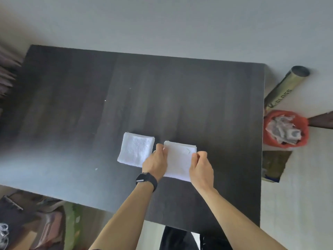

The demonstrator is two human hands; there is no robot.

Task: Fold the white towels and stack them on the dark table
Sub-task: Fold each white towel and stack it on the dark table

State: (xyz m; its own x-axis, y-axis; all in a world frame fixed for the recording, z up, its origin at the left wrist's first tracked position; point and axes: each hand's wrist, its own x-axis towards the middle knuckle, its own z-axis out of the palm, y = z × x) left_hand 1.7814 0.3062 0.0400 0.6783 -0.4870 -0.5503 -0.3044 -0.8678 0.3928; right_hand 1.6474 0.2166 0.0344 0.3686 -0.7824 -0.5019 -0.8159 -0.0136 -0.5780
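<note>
Two white towels lie on the dark table [90, 105] near its front middle. The left towel [135, 148] is folded into a square and lies flat by itself. The right towel [179, 159] is folded into a narrower rectangle with a small green mark near its far right corner. My left hand [155, 164], with a black watch on the wrist, pinches that towel's left edge. My right hand [201, 167] pinches its right edge. Both hands partly cover the towel's near corners.
Off the table's right edge stand an orange bin [286, 129] full of crumpled paper, a metallic tube [284, 87] leaning on the wall, and a small box [273, 165]. Bags and clutter [36, 224] lie on the floor at the lower left.
</note>
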